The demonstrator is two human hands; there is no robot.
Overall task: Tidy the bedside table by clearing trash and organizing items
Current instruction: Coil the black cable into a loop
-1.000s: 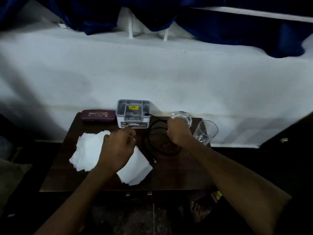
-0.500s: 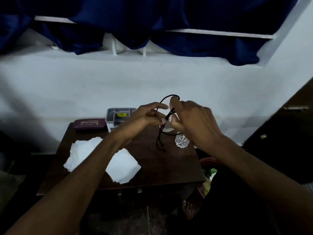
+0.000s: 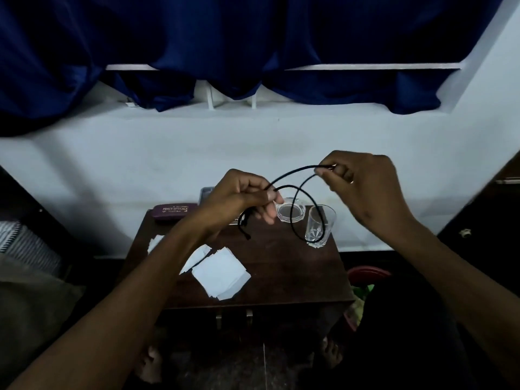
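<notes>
A thin black cable (image 3: 292, 205) is held in the air above the dark wooden bedside table (image 3: 281, 266). My left hand (image 3: 239, 197) pinches one part of it, with a short end dangling below the fist. My right hand (image 3: 363, 187) pinches the cable higher and to the right, and a loop hangs between the two hands. White paper tissues (image 3: 221, 273) lie scattered on the table's left and middle. A maroon spectacle case (image 3: 171, 211) lies at the back left.
A clear glass ashtray (image 3: 289, 213) and an upright drinking glass (image 3: 320, 228) stand at the table's back right. A grey box (image 3: 205, 192) peeks out behind my left hand. A red bin (image 3: 368, 274) sits on the floor to the right. White wall and blue curtains behind.
Both hands lifted the cable off the table, then moved apart, drawing it into a wide loop. The head tilted up, so the table now sits lower in view.
</notes>
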